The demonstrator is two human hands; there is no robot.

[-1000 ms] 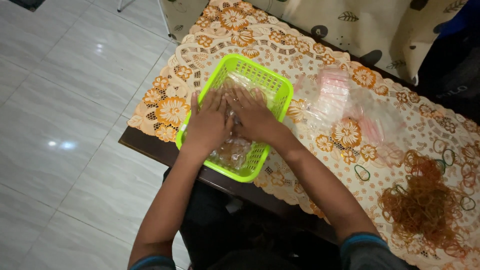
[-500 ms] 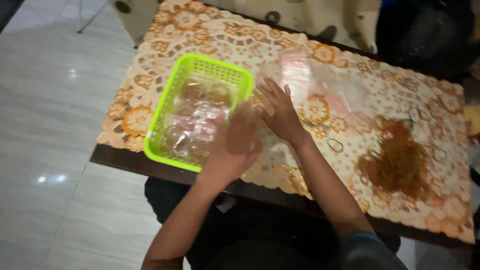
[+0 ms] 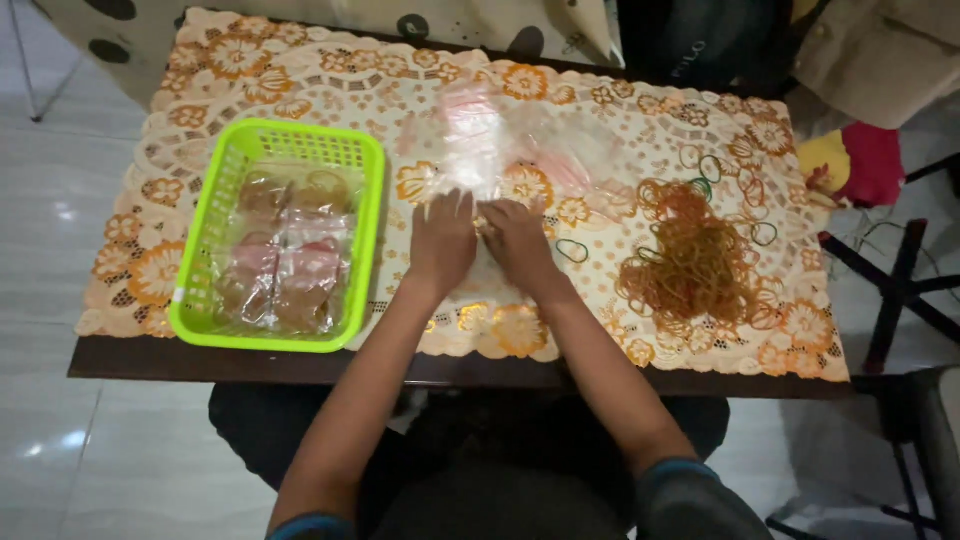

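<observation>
Clear plastic bags (image 3: pixel 520 150) lengthwise across table, left hand (image 3: pixel 443 243), right hand (image 3: pixel 517 240) touching

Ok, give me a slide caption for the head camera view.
Both hands, left hand and right hand, rest on clear plastic bags between a green basket and rubber bands.

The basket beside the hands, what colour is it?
Bright lime green; the basket shows plainly in the head view, left of the left hand.
</observation>
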